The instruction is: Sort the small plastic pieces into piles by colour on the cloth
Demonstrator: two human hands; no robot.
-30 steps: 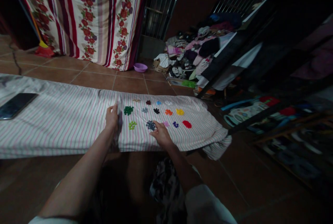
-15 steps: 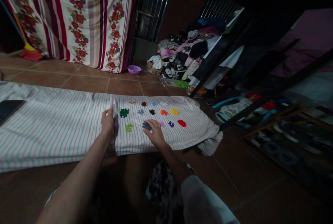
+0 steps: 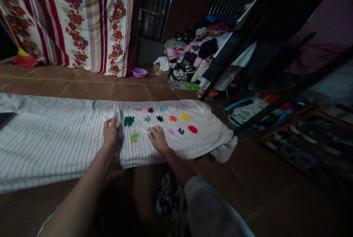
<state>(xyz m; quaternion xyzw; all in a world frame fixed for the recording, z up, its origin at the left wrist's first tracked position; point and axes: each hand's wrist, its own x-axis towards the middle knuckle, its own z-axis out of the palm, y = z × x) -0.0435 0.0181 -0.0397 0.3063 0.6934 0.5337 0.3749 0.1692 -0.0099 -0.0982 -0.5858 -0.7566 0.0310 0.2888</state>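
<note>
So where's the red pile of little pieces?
The red pile lies on the striped cloth, furthest right of the coloured piles, beside the purple pile and beyond the right hand.

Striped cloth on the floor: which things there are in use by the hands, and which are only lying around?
In use: striped cloth, left hand, right hand, dark green pile, light green pile, red pile.

Lying around: purple bowl, clothes heap, floral curtain.

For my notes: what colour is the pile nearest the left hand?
Dark green pile, beside the left hand; head view.
</note>
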